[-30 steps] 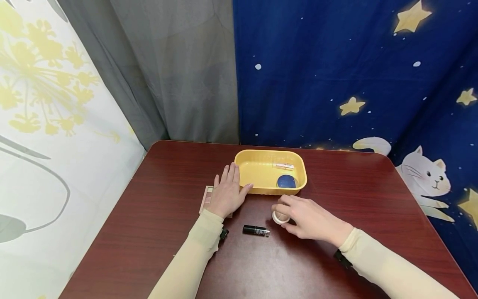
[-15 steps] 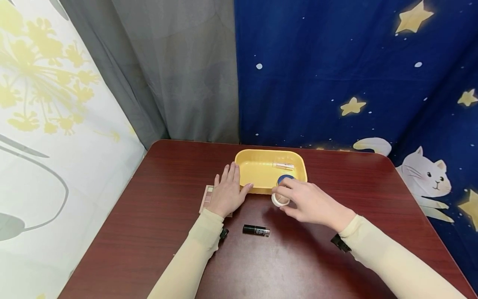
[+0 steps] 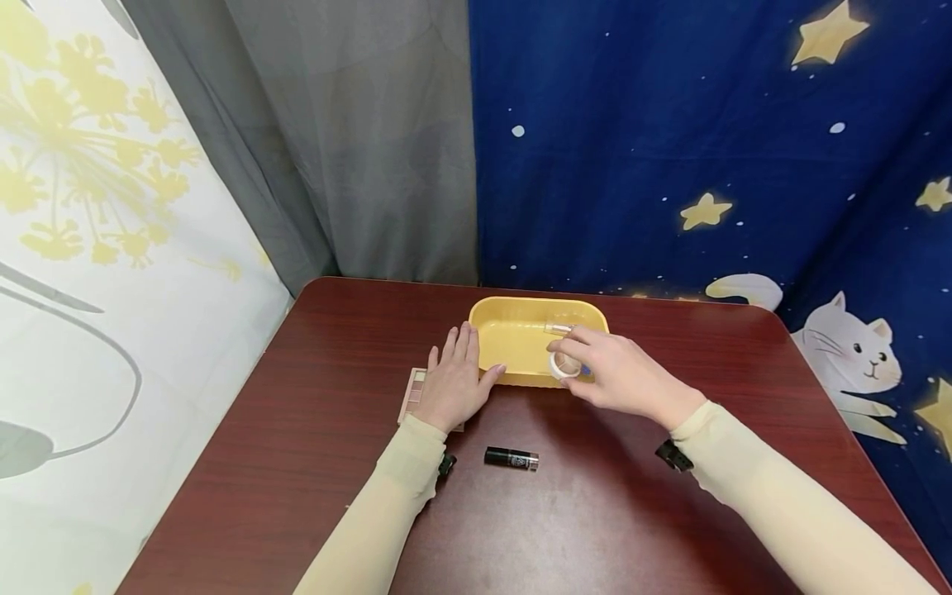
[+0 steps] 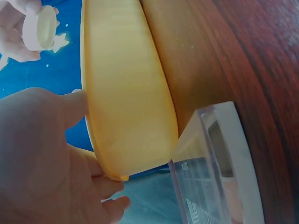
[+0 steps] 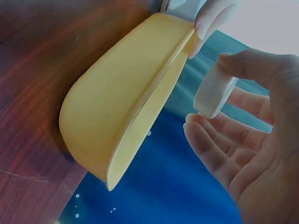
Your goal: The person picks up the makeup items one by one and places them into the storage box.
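My right hand [image 3: 628,376] pinches a small round white cosmetic case [image 3: 564,368] with a beige face, between thumb and fingertips. It is held over the front right part of a yellow plastic basket [image 3: 513,382]. In the right wrist view the white case [image 5: 215,91] is tilted on edge, above the rim. My left hand [image 3: 449,384] rests with straight fingers on the basket's left rim, its thumb at the front edge. Inside the basket, a slim pinkish tube [image 3: 556,329] is partly covered by my right hand, and a round blue item [image 3: 586,370] is mostly hidden.
An eyeshadow palette [image 3: 411,397] lies left of the basket, partly under my left hand; its clear lid shows in the left wrist view. A black tube with a silvery end [image 3: 511,459] lies on the dark red table [image 3: 565,529]. Curtains [image 3: 632,165] hang behind.
My right hand has lifted the white case from the table in front of the basket and carried it forward over the basket's front rim. The left hand has stayed in place.
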The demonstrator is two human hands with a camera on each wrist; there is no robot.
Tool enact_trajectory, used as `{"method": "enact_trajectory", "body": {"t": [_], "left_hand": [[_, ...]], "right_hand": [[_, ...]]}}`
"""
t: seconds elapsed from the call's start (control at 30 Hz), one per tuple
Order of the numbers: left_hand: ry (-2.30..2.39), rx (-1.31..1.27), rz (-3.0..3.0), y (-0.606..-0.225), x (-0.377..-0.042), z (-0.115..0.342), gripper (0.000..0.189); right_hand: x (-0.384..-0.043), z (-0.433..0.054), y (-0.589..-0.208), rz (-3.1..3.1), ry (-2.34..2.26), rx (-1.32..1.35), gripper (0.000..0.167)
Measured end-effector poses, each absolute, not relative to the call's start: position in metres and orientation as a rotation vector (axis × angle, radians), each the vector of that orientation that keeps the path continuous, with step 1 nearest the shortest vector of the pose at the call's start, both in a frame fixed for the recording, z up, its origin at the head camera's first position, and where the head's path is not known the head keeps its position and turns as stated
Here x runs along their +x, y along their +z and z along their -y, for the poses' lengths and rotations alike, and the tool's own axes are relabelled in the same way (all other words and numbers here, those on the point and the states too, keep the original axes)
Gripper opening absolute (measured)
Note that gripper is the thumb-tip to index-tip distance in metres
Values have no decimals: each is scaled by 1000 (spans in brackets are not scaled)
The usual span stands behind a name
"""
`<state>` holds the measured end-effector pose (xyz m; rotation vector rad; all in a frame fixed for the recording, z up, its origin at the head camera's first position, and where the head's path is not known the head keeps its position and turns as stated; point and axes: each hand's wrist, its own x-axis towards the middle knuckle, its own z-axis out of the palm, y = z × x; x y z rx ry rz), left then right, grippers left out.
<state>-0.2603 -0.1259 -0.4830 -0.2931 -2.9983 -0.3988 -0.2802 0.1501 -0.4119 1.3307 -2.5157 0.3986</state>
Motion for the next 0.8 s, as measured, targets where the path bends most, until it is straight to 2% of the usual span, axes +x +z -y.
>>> {"method": "enact_trajectory", "body": {"t": [0.23,0.63,0.8], "left_hand": [[-401,-301,2994,-483,-260,126,85],[-427,-300,2992,-484,-259,126,84],[-428,-297,3003,-483,-259,126,85]], "right_hand": [[-297,-155,-415,2559,417,1275,53],[-322,-158,-422,2635,385,1250,43],[-330,-157,-425,2645,348,1259,44]]}}
